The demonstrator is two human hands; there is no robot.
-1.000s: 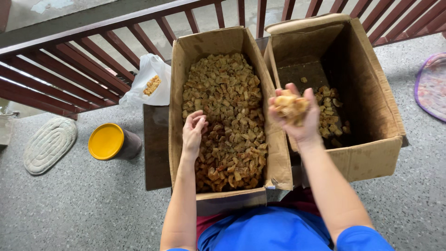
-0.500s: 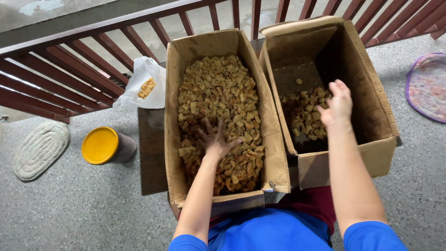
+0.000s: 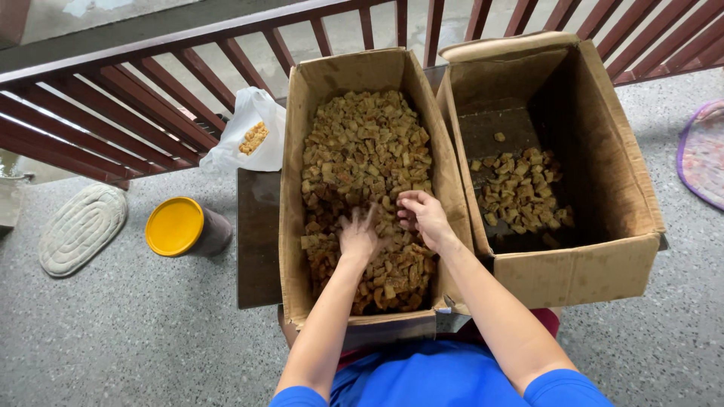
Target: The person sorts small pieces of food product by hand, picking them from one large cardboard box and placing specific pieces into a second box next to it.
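Two open cardboard boxes stand side by side in front of me. The left box [image 3: 296,151] is nearly full of small brown fried chunks [image 3: 366,143]. The right box [image 3: 626,173] holds a thin layer of the same chunks [image 3: 520,188] on its bottom. Both hands are inside the left box, resting on the pile. My left hand [image 3: 358,237] lies flat with fingers spread, slightly blurred. My right hand [image 3: 424,217] sits beside it with fingers curled into the chunks; whether it holds any is unclear.
A dark red railing [image 3: 151,83] runs along the far side. A white plastic bag [image 3: 253,132] with some chunks leans against it. A yellow-lidded container [image 3: 181,226] and an oval mat [image 3: 79,230] lie on the grey floor at left. A purple-edged mat [image 3: 705,151] is at right.
My right hand dropped its handful into the right box, then came back across into the left box beside my left hand. My left hand stayed on the pile.
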